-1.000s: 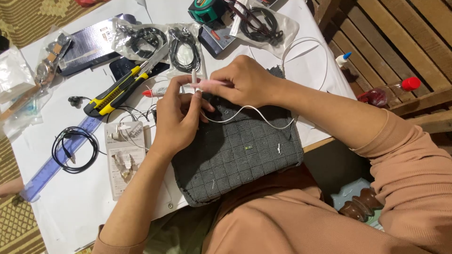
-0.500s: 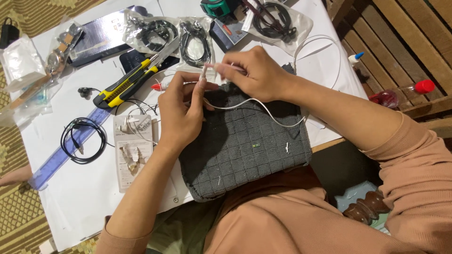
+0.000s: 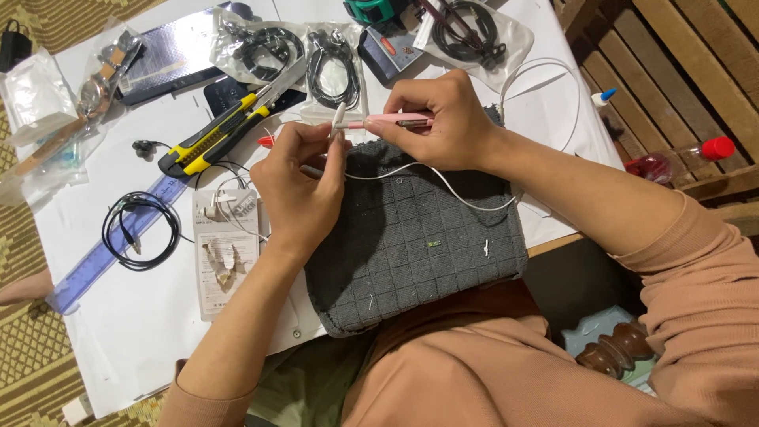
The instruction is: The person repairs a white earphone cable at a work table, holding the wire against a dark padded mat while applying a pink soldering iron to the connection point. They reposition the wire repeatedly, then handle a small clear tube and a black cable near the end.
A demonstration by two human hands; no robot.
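My right hand (image 3: 443, 119) grips a slim pink tool (image 3: 378, 122) held level, its tip pointing left. My left hand (image 3: 300, 186) pinches the small white plug end (image 3: 338, 119) of a thin white cable (image 3: 443, 182) right at that tip. The cable runs across a grey quilted pouch (image 3: 419, 237) that lies on my lap and the table's front edge, then loops up to the right. Both hands hover just above the pouch's far edge.
A white table (image 3: 126, 332) carries a yellow-and-black utility knife (image 3: 213, 138), a coiled black cable (image 3: 141, 229), a blue ruler (image 3: 111, 253), an earphone package (image 3: 225, 253) and several clear bags of cables (image 3: 332, 55). A wooden bench (image 3: 672, 87) with a red-capped bottle (image 3: 688, 158) stands to the right.
The view has shifted slightly. My hands stay together at the cable's plug end; the pink tool has become more visible in my right hand, and the plug is now upright.
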